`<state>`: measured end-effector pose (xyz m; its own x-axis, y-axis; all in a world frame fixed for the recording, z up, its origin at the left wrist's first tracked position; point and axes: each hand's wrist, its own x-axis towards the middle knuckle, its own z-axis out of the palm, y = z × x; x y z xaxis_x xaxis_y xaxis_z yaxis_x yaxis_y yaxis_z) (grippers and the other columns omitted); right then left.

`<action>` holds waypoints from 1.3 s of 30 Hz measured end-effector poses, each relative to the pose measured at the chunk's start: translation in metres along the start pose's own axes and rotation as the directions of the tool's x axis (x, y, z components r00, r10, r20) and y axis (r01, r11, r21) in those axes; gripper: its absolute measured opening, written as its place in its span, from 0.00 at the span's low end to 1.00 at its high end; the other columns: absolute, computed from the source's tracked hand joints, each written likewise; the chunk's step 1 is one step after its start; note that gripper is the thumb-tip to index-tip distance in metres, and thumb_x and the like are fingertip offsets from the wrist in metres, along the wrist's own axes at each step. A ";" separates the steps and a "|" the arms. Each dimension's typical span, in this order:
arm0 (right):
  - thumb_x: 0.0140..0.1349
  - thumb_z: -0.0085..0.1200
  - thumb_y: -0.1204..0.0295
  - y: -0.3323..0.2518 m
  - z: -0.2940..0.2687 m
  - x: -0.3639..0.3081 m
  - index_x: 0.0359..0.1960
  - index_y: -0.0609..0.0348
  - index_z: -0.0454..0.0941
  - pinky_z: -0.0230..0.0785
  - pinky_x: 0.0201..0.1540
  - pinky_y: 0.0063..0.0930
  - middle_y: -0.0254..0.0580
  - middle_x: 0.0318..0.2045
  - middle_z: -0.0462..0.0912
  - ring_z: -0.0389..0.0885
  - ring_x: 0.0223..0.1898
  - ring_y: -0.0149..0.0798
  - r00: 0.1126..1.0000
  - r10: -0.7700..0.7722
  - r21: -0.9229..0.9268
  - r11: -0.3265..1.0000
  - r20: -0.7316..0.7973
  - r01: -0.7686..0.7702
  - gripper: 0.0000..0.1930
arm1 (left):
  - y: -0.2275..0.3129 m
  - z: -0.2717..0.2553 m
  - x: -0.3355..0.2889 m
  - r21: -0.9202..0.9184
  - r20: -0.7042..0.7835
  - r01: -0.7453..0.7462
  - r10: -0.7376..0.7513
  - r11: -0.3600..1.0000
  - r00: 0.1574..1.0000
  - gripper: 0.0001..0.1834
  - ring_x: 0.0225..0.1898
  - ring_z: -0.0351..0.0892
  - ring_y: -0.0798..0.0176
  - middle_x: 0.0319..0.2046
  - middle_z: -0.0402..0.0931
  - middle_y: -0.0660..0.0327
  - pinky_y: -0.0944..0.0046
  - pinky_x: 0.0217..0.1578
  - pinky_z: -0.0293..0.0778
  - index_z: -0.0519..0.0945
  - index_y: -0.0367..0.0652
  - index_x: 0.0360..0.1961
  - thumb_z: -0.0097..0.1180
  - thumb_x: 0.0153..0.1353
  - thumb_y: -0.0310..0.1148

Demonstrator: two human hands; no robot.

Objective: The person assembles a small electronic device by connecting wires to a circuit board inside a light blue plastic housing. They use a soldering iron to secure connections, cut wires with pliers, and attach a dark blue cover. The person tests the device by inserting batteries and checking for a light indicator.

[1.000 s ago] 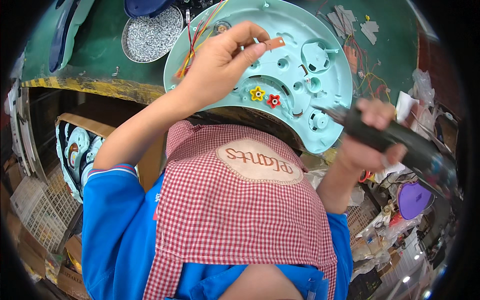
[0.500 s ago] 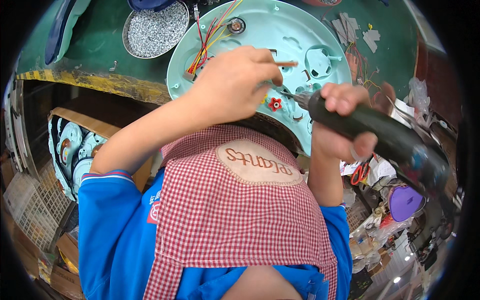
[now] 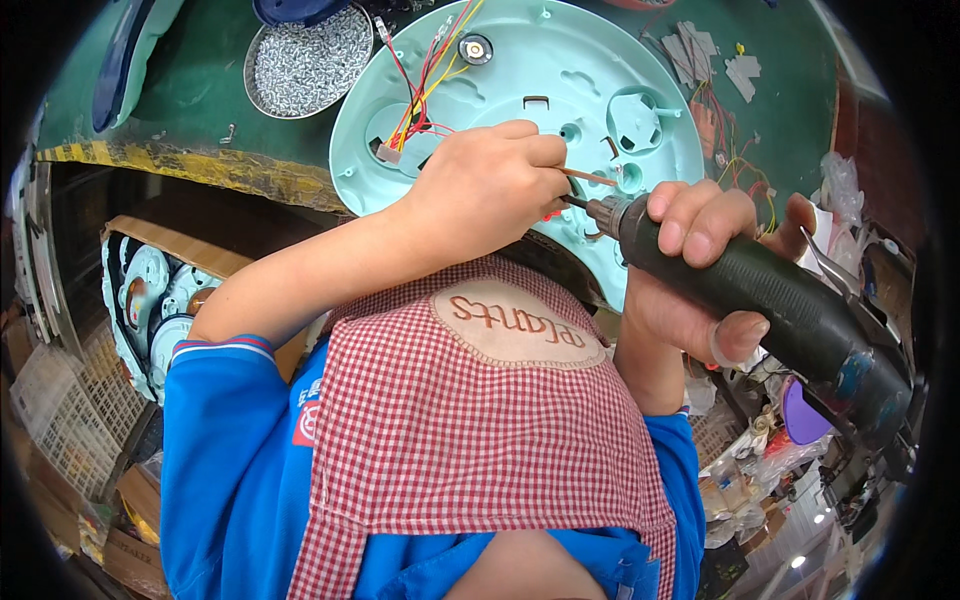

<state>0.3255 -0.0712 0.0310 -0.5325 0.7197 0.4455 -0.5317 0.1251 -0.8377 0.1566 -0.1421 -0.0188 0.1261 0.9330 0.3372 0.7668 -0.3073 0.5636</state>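
My right hand (image 3: pixel 700 240) is wrapped round a black power screwdriver (image 3: pixel 775 285), its tip pointing left. My left hand (image 3: pixel 495 185) is closed, with a thin brown stick (image 3: pixel 588 177) poking out of its fingers to the right. The driver's bit meets the left fingertips; whether a screw sits there is hidden. Both hands are over the near part of a pale turquoise plastic shell (image 3: pixel 535 60). Beneath the left fingers, a small red part (image 3: pixel 552 215) is mostly covered. Red and yellow wires (image 3: pixel 415 105) and a round speaker-like part (image 3: pixel 475 48) lie in the shell.
A round tin of small silver screws (image 3: pixel 310 65) stands left of the shell on the green table (image 3: pixel 190 95). Loose wires (image 3: pixel 735 150) and grey flat pieces (image 3: pixel 690 55) lie to the right. A cardboard box (image 3: pixel 190 240) holds more turquoise parts. Plastic bags and clutter lie lower right.
My left hand has moved slightly right and down, its fingertips now at the driver's bit and over the red part. The driver has shifted only a little.
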 end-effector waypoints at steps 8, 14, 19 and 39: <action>0.57 0.52 0.43 -0.006 -0.021 -0.011 0.67 0.50 0.57 0.65 0.43 0.38 0.37 0.31 0.73 0.71 0.33 0.35 0.986 -0.083 -0.108 0.992 -0.141 0.068 0.40 | -0.036 -0.063 -0.009 0.007 -0.317 0.107 -0.099 0.994 0.943 0.17 0.33 0.77 0.62 0.29 0.76 0.62 0.65 0.34 0.74 0.82 0.44 0.40 0.68 0.48 0.35; 0.56 0.53 0.45 -0.016 -0.035 -0.011 0.66 0.49 0.61 0.61 0.42 0.34 0.37 0.31 0.74 0.70 0.33 0.34 0.974 -0.097 -0.056 0.995 -0.206 0.087 0.38 | -0.074 -0.058 -0.030 -0.328 -0.320 0.197 -0.305 0.924 0.897 0.12 0.28 0.69 0.68 0.27 0.72 0.62 0.71 0.28 0.64 0.82 0.40 0.40 0.58 0.57 0.35; 0.56 0.55 0.46 -0.017 -0.035 -0.015 0.65 0.49 0.61 0.60 0.42 0.34 0.37 0.30 0.74 0.70 0.33 0.35 0.973 -0.102 -0.061 0.994 -0.205 0.091 0.38 | -0.050 -0.055 -0.008 0.188 -0.238 -0.102 0.146 0.977 0.960 0.19 0.31 0.75 0.60 0.33 0.75 0.62 0.65 0.31 0.72 0.80 0.46 0.42 0.66 0.49 0.40; 0.55 0.56 0.46 -0.029 -0.042 -0.035 0.66 0.53 0.56 0.65 0.41 0.38 0.40 0.28 0.74 0.72 0.30 0.37 0.942 -0.142 -0.234 0.970 -0.305 0.070 0.41 | 0.006 0.034 0.029 -0.216 0.386 0.048 0.040 0.975 0.921 0.06 0.32 0.77 0.55 0.27 0.75 0.61 0.57 0.33 0.74 0.85 0.44 0.30 0.62 0.52 0.32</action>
<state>0.3873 -0.0708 0.0261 -0.2257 0.8683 0.4418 -0.3985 0.3316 -0.8552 0.1859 -0.1109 -0.0313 0.3904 0.9197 0.0422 0.6177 -0.2956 0.7287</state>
